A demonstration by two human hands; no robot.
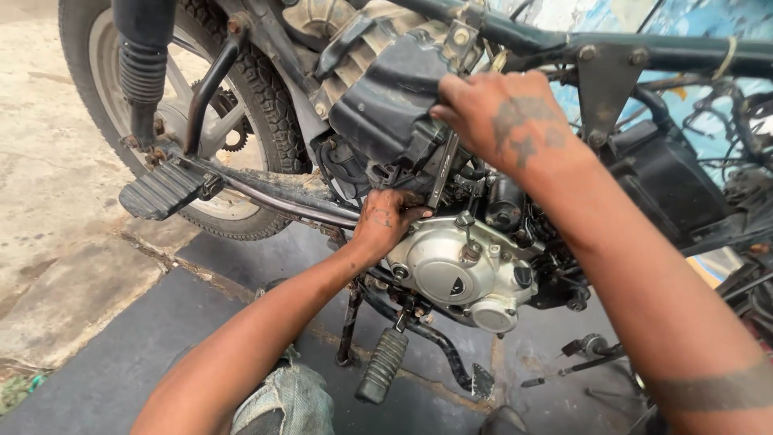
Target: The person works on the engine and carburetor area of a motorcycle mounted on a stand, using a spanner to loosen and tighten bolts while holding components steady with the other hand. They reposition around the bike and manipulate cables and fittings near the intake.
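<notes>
Stripped motorcycle, frame bare. Right hand (503, 117) clamps the upper edge of the black plastic airbox (386, 97), which sits under the frame tube (564, 44), above the silver engine cover (463, 270). Left hand (385, 219) reaches in beneath the box, fingers curled around its lower mount; exact grip hidden. Step in hand looks like freeing or seating the airbox. Next move likely needs steadying above while the lower fixing is worked. Rear wheel (241, 105) and footpeg (161, 189) sit left.
</notes>
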